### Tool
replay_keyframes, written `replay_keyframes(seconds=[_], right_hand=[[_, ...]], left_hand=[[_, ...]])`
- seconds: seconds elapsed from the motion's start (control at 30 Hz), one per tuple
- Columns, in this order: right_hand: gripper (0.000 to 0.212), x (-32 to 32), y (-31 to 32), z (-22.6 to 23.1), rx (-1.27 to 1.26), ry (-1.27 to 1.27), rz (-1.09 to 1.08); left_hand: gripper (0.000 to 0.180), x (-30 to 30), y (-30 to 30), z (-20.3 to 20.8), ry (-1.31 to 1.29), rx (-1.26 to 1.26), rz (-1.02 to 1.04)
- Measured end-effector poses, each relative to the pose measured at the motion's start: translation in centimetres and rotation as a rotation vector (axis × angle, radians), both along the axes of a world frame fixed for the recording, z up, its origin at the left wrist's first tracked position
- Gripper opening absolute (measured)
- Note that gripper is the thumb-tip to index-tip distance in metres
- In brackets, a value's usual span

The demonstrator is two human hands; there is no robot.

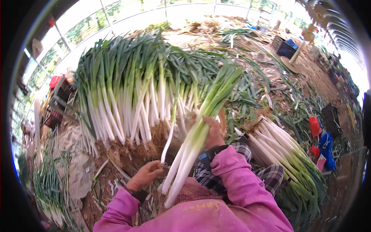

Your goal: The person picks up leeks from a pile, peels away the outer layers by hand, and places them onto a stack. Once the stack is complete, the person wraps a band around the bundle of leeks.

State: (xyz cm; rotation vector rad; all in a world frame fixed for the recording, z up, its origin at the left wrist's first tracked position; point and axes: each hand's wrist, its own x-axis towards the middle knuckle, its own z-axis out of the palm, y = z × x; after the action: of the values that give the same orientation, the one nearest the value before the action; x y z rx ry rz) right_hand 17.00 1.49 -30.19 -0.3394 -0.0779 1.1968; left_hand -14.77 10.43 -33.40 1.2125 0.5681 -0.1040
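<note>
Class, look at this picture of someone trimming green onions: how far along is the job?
Done: a cleaned bundle lies at the right. In hand: the right hand grips a few green onions, while the left hand pulls at a loose outer layer. Left: the big rooted pile stands ahead.

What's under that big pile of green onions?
Under the big pile of green onions you can see brown roots and soil. The ground beneath the pile's middle is covered by the stalks.
</note>
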Motion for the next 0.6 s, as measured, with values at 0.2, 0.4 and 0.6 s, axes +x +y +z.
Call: replay_keyframes(seconds=[0.2, 0.4, 0.6], right_hand=[[0.055, 1.3, -2.6, 4.9, 0.056, -0.109, -0.146], [0.060, 2.2, -4.3, 10.3, 0.054, -0.304, -0.305], [0.070, 6.1, -8.0, 15.0, 0.414, -0.368, -0.387]], left_hand=[[0.083, 6.6, -2.6, 4.8, -0.191, 0.234, 0.122], [0.097, 11.9, -7.1, 12.9, -0.328, 0.731, -0.014], [0.074, 15.6, -9.1, 14.2, -0.273, 1.059, 0.116]])
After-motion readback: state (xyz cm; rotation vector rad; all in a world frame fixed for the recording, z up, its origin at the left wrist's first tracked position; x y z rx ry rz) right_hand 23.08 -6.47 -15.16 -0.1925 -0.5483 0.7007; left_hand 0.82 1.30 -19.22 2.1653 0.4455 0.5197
